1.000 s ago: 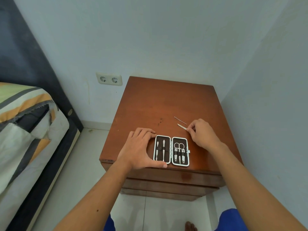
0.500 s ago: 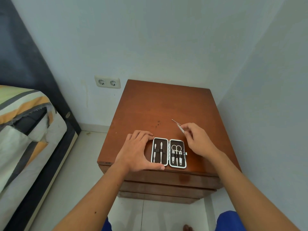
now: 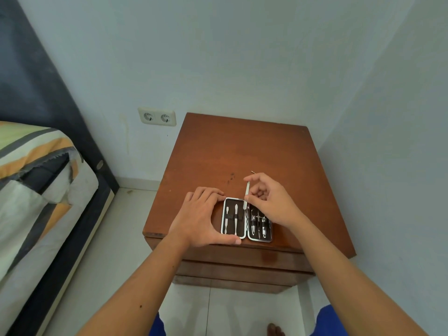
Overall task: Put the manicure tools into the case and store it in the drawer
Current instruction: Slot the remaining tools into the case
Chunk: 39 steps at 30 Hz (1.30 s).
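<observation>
A pale wall point(image 3: 218, 57) fills the upper half of the frame, with a double socket point(image 3: 157, 116) low on it, left of centre. At the left edge lies a bed point(image 3: 36, 190) with striped bedding against a dark headboard point(image 3: 31, 81). In the centre stands a brown wooden counter point(image 3: 242, 146), its drawer fronts point(image 3: 242, 267) stacked below the near edge, and tiled floor point(image 3: 116, 238) beneath.

Both forearms reach up from the bottom of the frame. The left hand point(image 3: 201, 219) rests on the counter top against the left side of the case point(image 3: 246, 219), fingers curved around its upper left corner and thumb along its lower edge, bracing it. The case lies open and flat near the counter's front edge, two dark halves side by side: two slim tools in the left half, clippers and small scissors in the right.

The right hand point(image 3: 269, 200) hovers over the case's upper right, fingers pinched narrow on a thin metal tool point(image 3: 246, 194) held nearly upright above the hinge line. Just above this hand, one more thin tool point(image 3: 252, 171) peeks out on the counter
</observation>
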Tool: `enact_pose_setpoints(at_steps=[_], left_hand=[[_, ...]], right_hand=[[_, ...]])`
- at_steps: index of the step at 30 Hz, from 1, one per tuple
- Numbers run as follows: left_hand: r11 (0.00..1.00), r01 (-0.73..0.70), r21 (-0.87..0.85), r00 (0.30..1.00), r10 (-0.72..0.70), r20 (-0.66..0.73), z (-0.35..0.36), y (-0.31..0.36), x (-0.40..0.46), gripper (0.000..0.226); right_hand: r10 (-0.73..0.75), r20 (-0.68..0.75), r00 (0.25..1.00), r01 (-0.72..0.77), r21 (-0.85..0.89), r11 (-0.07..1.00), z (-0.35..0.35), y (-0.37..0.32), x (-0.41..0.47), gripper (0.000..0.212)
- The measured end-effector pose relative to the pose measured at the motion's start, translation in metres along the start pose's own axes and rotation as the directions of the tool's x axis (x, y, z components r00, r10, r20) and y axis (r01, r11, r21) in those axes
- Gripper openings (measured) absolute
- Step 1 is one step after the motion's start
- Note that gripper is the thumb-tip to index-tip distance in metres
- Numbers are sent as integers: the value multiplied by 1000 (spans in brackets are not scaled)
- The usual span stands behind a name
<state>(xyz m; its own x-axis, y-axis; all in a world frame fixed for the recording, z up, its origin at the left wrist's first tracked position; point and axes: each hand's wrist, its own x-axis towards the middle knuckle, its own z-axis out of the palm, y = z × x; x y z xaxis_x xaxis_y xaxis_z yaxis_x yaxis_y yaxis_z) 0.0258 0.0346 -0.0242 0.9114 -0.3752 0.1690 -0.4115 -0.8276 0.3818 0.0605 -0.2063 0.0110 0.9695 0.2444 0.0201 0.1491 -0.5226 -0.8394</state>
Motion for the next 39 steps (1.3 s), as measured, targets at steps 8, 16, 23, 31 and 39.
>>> enact_pose_setpoints(at_steps=[8,16,23,31,39], left_hand=[[1000,0,0,1000,0,-2,1,0,0,121],[1000,-2,4,1000,2,-2,1,-1,0,119],[1000,-6,9,1000,6,-4,1,-1,-1,120],[1000,-6,0,1000,6,-10,2,-2,0,120],[1000,-5,-12,1000,5,-15,3,-2,-1,118]], right_hand=[[-35,-7,999,34,-98,995,14,14,2,39],[-56,53,997,70,-318,946,13,10,-4,47],[-3,193,981,90,-444,891,10,6,-18,77],[-41,162,986,107,-422,900,15,8,-30,68],[-52,189,981,118,-353,928,12,14,-34,66]])
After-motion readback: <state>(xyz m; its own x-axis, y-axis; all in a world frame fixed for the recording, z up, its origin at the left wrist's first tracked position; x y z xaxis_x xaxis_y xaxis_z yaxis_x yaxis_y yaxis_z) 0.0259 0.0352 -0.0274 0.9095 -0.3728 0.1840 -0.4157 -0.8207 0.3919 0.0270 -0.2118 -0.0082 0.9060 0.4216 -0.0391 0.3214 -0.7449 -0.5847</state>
